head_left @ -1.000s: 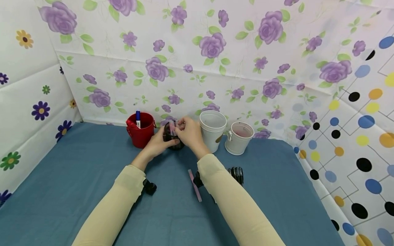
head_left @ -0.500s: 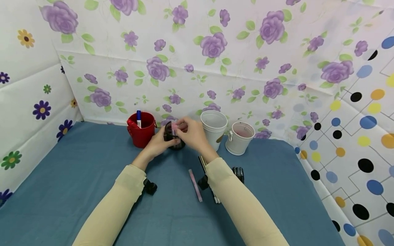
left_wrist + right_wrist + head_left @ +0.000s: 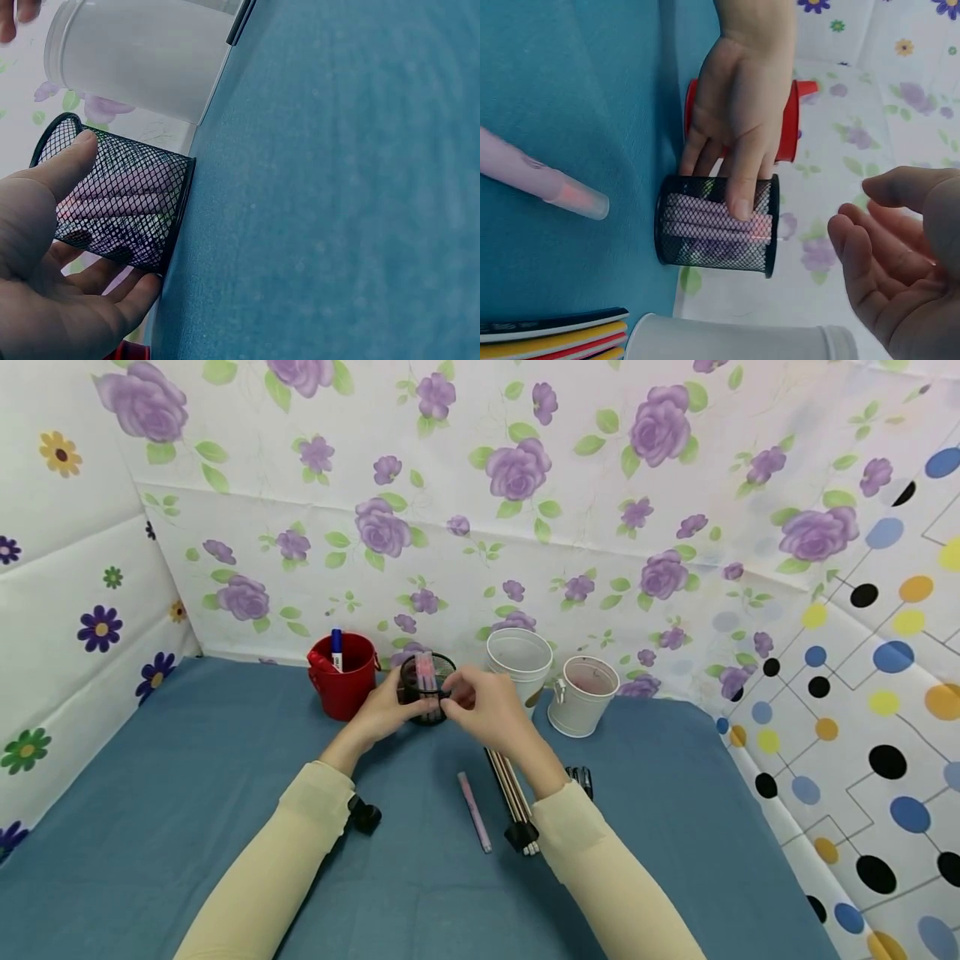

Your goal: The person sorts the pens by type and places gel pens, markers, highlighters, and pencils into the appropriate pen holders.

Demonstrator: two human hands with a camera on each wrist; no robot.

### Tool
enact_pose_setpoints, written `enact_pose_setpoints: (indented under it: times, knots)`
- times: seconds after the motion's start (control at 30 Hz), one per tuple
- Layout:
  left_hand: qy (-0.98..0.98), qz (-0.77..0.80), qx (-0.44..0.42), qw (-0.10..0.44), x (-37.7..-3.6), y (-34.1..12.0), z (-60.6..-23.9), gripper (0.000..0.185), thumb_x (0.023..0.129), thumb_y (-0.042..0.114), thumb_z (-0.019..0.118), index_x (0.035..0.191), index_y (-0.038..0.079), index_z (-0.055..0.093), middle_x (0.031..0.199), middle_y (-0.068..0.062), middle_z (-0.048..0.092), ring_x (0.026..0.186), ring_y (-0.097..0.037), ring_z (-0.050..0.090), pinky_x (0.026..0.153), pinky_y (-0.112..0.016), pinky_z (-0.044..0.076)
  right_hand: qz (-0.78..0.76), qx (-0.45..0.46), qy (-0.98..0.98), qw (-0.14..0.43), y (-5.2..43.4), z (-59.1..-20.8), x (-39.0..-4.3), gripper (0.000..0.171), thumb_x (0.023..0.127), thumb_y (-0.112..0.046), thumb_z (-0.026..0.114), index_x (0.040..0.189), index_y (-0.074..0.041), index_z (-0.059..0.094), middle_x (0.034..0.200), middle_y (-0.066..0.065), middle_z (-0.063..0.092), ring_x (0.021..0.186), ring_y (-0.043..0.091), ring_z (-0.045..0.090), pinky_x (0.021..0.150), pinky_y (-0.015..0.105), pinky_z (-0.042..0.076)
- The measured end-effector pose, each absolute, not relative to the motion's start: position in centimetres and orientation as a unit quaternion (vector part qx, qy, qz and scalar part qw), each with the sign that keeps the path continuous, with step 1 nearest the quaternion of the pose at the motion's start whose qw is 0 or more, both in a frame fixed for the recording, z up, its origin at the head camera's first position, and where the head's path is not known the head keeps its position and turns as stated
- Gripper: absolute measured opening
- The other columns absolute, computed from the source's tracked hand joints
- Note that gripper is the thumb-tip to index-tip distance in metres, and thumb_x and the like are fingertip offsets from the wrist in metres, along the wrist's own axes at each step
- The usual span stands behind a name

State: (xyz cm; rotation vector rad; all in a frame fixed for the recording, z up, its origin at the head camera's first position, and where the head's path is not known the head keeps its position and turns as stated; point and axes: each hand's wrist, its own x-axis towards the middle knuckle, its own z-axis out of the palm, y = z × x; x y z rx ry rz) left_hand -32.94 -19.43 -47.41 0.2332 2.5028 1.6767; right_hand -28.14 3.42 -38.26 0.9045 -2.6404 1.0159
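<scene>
Right hand (image 3: 486, 706) withdrawn, empty and relaxed; left hand (image 3: 384, 710) gripping mesh cup (image 3: 426, 689) between red bucket (image 3: 343, 677) and white bucket (image 3: 519, 672).

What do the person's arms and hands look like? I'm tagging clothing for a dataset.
Both arms wear long, close-fitting pale cream sleeves that end at the wrists. The left hand and right hand are bare: no gloves, rings or watch show. A small black device sits under each wrist, probably the wrist cameras.

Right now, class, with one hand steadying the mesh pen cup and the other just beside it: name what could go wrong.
1. The left hand holds the light mesh cup only at its side; a nudge could tip it and spill the pink pens.
2. The right hand, empty, is close to the white cup and could bump it.
3. The right sleeve could drag the pencil bundle out of place.
</scene>
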Motion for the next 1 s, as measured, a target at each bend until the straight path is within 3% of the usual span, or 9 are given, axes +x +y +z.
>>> enact_pose_setpoints:
  times: [0.27,0.5,1.0]
  knots:
    - [0.829,0.552,0.071,0.058,-32.8,-19.3,-47.2,0.095,0.1,0.041,0.076,0.171,0.016,0.018,0.168,-0.017,0.038,0.15,-0.04,0.042,0.119,-0.062,0.039,0.299,0.298,-0.904,0.063,4.8,-38.7,-25.5,0.011,0.098,-0.016,0.079,0.107,-0.011,0.075,0.081,-0.002,0.072,0.066,0.006,0.062,0.063,0.028,0.055]
    - [0.828,0.553,0.07,0.058,-32.7,-19.3,-47.1,0.093,0.1,0.04,0.076,0.17,0.015,0.02,0.167,-0.017,0.039,0.151,-0.04,0.041,0.12,-0.062,0.037,0.289,0.28,-0.915,0.04,5.4,-39.8,-23.7,0.012,0.098,-0.016,0.079,0.106,-0.008,0.076,0.078,-0.002,0.071,0.063,0.006,0.06,0.058,0.028,0.053]
    - [0.828,0.553,0.07,0.062,-32.7,-19.3,-47.3,0.098,0.099,0.044,0.077,0.171,0.016,0.017,0.17,-0.017,0.035,0.153,-0.04,0.037,0.121,-0.063,0.035,0.293,0.24,-0.925,0.008,6.2,-42.2,-22.1,0.012,0.097,-0.017,0.079,0.106,-0.009,0.077,0.074,-0.004,0.068,0.056,0.005,0.057,0.057,0.027,0.052]
